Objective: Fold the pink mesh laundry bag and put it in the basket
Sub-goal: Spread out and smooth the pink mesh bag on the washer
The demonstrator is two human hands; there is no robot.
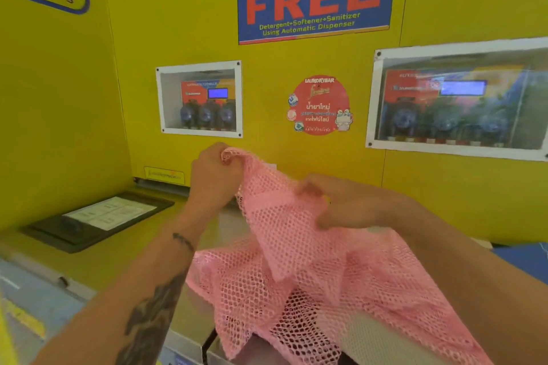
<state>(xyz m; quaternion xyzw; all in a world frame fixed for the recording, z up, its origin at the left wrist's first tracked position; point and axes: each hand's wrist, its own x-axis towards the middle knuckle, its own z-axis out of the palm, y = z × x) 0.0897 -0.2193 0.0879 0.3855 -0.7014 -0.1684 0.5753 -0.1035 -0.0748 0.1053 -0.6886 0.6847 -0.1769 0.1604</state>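
Observation:
The pink mesh laundry bag [296, 270] hangs crumpled in front of me, between both hands, above the top of a yellow machine. My left hand [213, 172] is raised and grips the bag's top corner in a fist. My right hand [335, 201] pinches the mesh lower and to the right, its fingers blurred. The bag's lower part drapes down over something dark and a pale mesh surface [373, 341] at the bottom; whether that is the basket I cannot tell.
A yellow wall [281, 62] with posters and two windowed dispenser boxes [201, 101] stands close ahead. A black-framed instruction panel [98, 216] lies on the yellow machine top at the left. A blue surface [522, 261] shows at the right edge.

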